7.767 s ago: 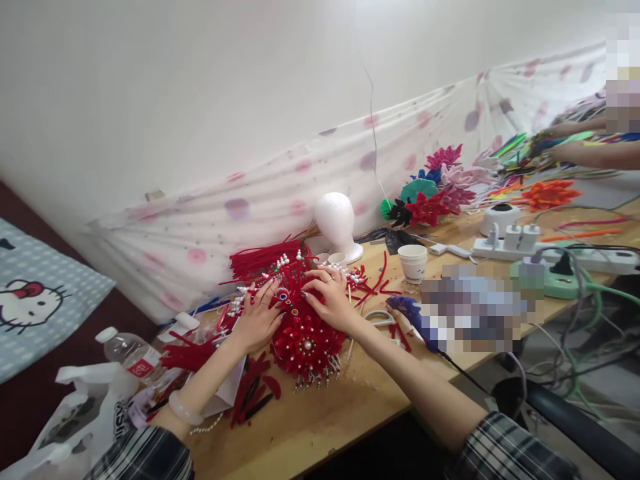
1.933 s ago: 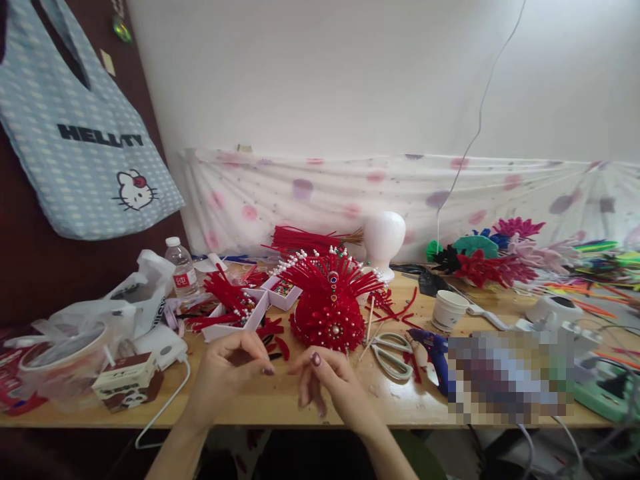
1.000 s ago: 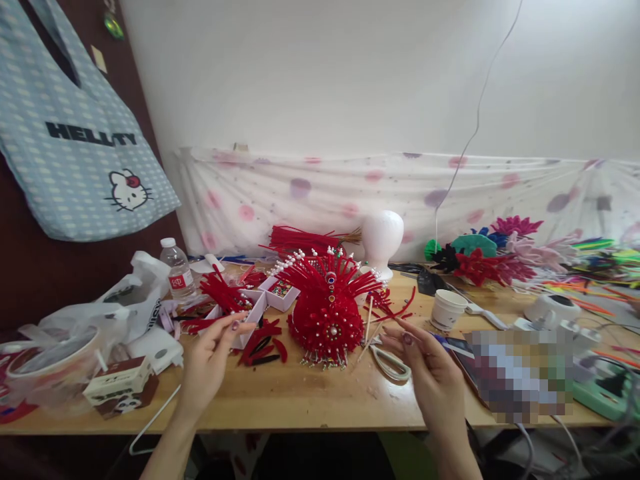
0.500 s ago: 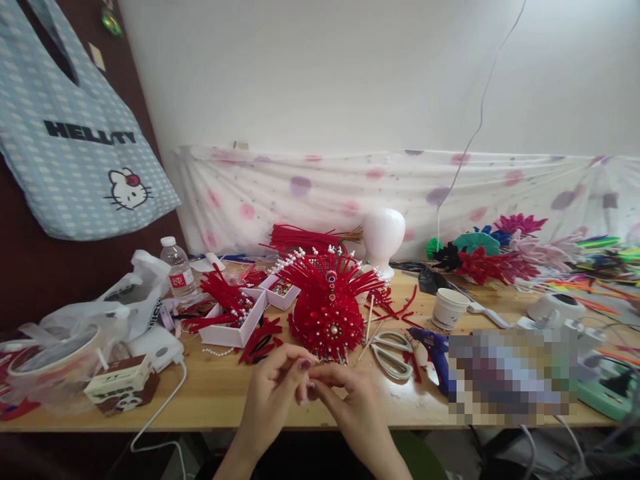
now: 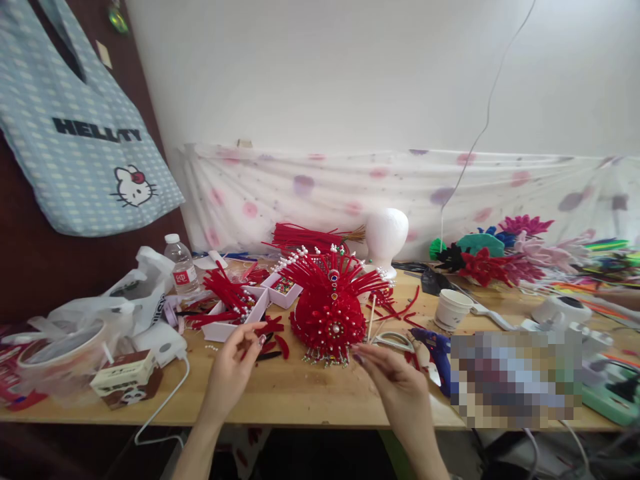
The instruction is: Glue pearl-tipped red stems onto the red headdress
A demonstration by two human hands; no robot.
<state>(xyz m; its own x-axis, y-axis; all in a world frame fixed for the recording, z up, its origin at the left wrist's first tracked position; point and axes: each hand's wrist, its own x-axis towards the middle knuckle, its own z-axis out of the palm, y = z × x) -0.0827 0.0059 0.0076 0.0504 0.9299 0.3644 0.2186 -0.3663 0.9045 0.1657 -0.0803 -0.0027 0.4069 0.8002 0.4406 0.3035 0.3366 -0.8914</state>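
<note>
A red headdress [image 5: 327,313] stands on the table before me, with a fan of red stems tipped in white beads, a pearl-centred flower and a beaded fringe. My left hand [image 5: 235,360] is at its left, in front of a white box [image 5: 255,313] of red stems; thumb and fingers are drawn together, and anything between them is too small to make out. Close to the fringe's right end is my right hand [image 5: 400,380], its thumb and forefinger pinched; what they hold is not clear. Scissors [image 5: 395,339] lie just behind it, partly hidden.
A blue glue gun [image 5: 437,353] and a paper cup [image 5: 453,309] are at right. Behind the headdress stands a white foam head [image 5: 387,240]. A small carton [image 5: 125,379], a cable and a water bottle [image 5: 181,265] are at left. Another person's arm [image 5: 620,297] shows at far right.
My hands were together in front of the headdress; they have parted, the left moving left, the right moving right. The other person's arm has come into view at far right.
</note>
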